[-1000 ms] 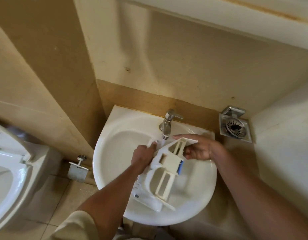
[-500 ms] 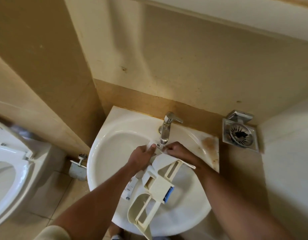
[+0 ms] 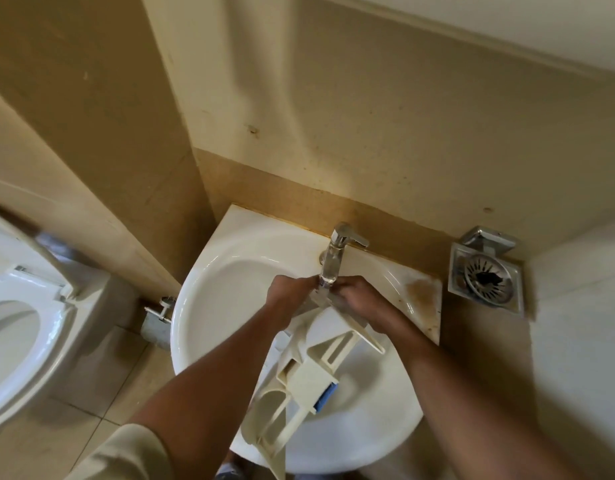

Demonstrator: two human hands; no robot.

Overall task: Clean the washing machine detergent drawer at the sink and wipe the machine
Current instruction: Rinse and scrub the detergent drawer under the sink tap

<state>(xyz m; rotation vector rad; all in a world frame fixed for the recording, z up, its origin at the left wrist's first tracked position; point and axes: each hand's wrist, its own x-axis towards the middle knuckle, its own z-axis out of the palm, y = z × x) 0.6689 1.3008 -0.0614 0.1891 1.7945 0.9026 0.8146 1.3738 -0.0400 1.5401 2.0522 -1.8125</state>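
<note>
Your two hands meet at the 12 o'clock side of the sink (image 3: 202,306), right under the spout of the tap (image 3: 337,251); your left hand (image 3: 288,292) has its fingers curled round the far end of the drawer (image 3: 309,372), and your right hand (image 3: 358,299) grips that same end from the 3 o'clock side, knuckles up; the fingertips of both are hidden behind the spout. The drawer is cream plastic and hangs over the basin, its far end up at the tap and its near end sloping down past the rim at 6 o'clock; its open compartments face you, and a small blue tab (image 3: 327,393) sits on its 3 o'clock edge; a white panel shows along its 9 o'clock side, and any print there is too small to read. I cannot tell whether water is running. A brown stain (image 3: 423,292) marks the sink's flat ledge at 2 o'clock; a chrome holder (image 3: 486,275) with a slotted round insert is fixed to the wall at 3 o'clock of the tap, well apart from it. At 9 o'clock of the sink stand a small valve (image 3: 159,317) low on the wall and, further out, a white toilet (image 3: 22,323) with its seat down; your beige sleeve (image 3: 126,455) shows at 7 o'clock.
</note>
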